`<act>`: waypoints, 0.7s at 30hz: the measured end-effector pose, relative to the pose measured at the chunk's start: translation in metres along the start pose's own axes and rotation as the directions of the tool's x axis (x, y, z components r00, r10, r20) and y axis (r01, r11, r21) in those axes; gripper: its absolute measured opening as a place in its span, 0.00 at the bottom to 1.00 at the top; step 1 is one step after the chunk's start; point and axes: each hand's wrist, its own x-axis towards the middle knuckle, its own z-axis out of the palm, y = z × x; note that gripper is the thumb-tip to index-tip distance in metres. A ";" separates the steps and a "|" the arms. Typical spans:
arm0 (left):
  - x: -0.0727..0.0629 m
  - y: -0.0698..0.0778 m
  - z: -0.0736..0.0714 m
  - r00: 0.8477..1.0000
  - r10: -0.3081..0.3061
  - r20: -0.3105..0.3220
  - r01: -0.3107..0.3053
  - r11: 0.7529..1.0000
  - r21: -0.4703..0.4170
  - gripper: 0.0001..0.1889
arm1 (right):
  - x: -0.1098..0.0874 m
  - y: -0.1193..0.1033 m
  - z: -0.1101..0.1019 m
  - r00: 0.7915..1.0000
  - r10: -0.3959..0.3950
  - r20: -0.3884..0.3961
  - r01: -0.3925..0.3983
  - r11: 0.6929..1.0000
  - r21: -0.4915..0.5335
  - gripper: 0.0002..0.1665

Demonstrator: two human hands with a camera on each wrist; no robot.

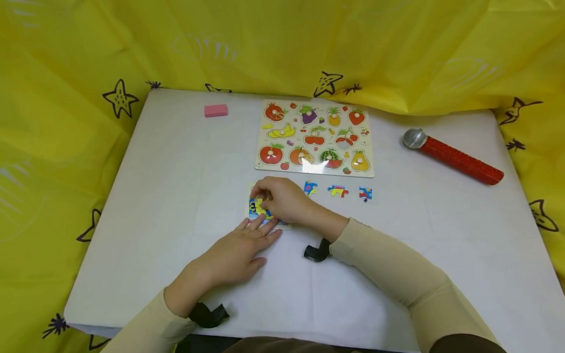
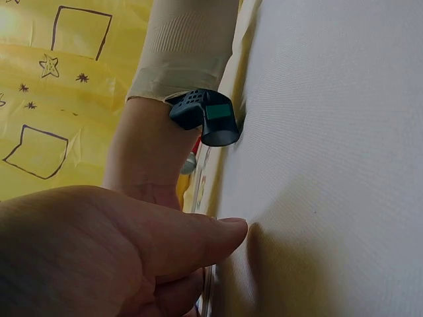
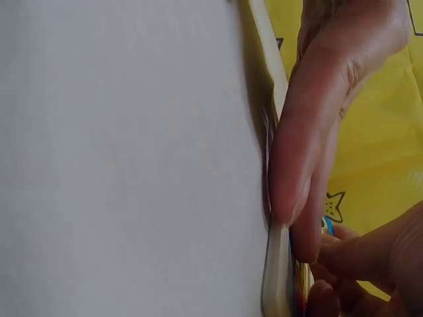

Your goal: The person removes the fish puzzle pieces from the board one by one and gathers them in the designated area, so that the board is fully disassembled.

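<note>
Near the middle of the white table point(image 1: 176, 188), a small jigsaw board point(image 1: 286, 227) lies flat, its picture showing yellow on blue, with both hands of a person at it. The left hand point(image 1: 238, 252) comes in from the near left, palm down, fingers spread and nearly straight, the fingertips resting on the near part of the board; it grasps nothing. The right hand point(image 1: 286, 199) arches over the board's far right part with bent fingers, thumb and forefinger pinching a small jigsaw piece point(image 3: 328, 226), of which the right wrist view shows only a blue edge; whether that piece touches the board cannot be told. To the right of this hand, three loose jigsaw pieces point(image 1: 338, 191) lie apart in a row, coloured blue, yellow and red. Beyond them lies a fruit peg puzzle point(image 1: 326, 140), with bananas, grapes, cherries and a watermelon among its shapes and a bright glare at its near edge. A pink block point(image 1: 216, 111) rests to the far left of that puzzle, and a red microphone point(image 1: 456, 159) with a silver grille lies well to its right, head pointing left and away. Beige sleeves point(image 1: 394, 261) cover both arms, with a black wrist camera point(image 1: 318, 251) at each wrist. Yellow cloth point(image 1: 264, 37) printed with starfish hangs around the far, left and right sides.
</note>
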 end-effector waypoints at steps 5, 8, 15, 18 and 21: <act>0.000 -0.001 0.001 1.000 0.002 0.001 -0.002 1.000 0.005 0.36 | -0.003 -0.001 0.003 0.999 0.032 -0.042 -0.030 0.998 0.046 0.13; 0.000 -0.001 0.001 1.000 0.002 0.001 -0.002 1.000 0.006 0.36 | -0.004 -0.001 0.003 0.997 0.052 -0.052 -0.048 0.996 0.081 0.13; 0.000 0.000 0.000 1.000 -0.001 0.009 0.001 1.000 0.005 0.36 | -0.005 -0.002 0.003 0.996 0.057 -0.073 -0.048 0.991 0.123 0.12; 0.001 0.001 0.000 1.000 -0.007 0.014 0.007 1.000 0.005 0.36 | -0.005 -0.002 0.003 0.993 0.061 -0.104 -0.045 0.988 0.148 0.11; 0.001 0.001 0.000 1.000 -0.010 0.014 0.010 1.000 0.010 0.36 | -0.005 -0.002 0.002 0.989 0.068 -0.134 -0.042 0.981 0.187 0.09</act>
